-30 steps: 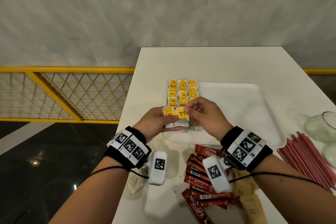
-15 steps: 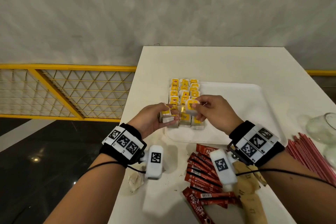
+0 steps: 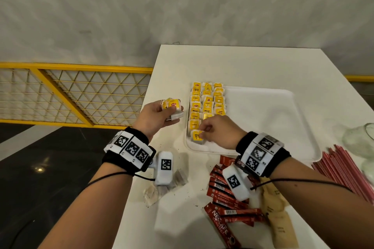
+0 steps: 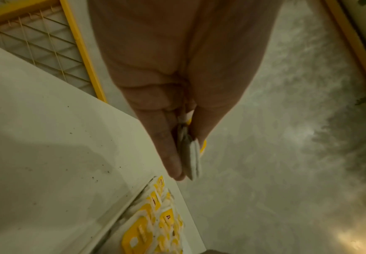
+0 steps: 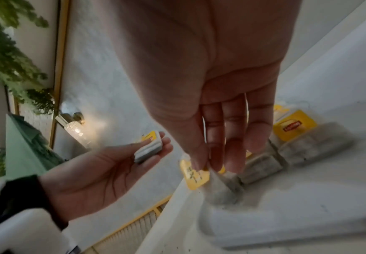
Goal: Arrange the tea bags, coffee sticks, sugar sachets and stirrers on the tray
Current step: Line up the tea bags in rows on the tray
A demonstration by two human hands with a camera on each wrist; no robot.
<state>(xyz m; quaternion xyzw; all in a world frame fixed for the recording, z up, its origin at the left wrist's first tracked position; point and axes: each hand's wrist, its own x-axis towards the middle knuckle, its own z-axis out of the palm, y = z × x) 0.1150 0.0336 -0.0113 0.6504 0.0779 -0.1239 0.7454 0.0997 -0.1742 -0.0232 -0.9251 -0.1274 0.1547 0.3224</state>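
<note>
Yellow-tagged tea bags point(image 3: 206, 103) lie in three rows along the left side of the white tray point(image 3: 263, 119). My left hand point(image 3: 172, 114) is held left of the tray, off the table edge, gripping a small stack of tea bags point(image 3: 174, 107) between thumb and fingers; the stack point(image 5: 148, 149) also shows in the right wrist view. My right hand point(image 3: 202, 130) pinches one tea bag point(image 3: 197, 136) by its tag at the tray's near left corner, where the bag point(image 5: 219, 189) touches the tray. Red coffee sticks point(image 3: 226, 198), brown sugar sachets point(image 3: 280, 216) and red stirrers point(image 3: 348, 172) lie on the table.
A glass jar point(image 3: 360, 139) lies at the right edge beyond the stirrers. A few loose untagged tea bags point(image 3: 153, 194) sit by the table's left edge under my left wrist. A yellow mesh railing point(image 3: 81, 95) runs left of the table.
My right hand took one tea bag from the left hand's stack and lowered it to the near end of the left row. The left hand drew away leftward with the rest.
</note>
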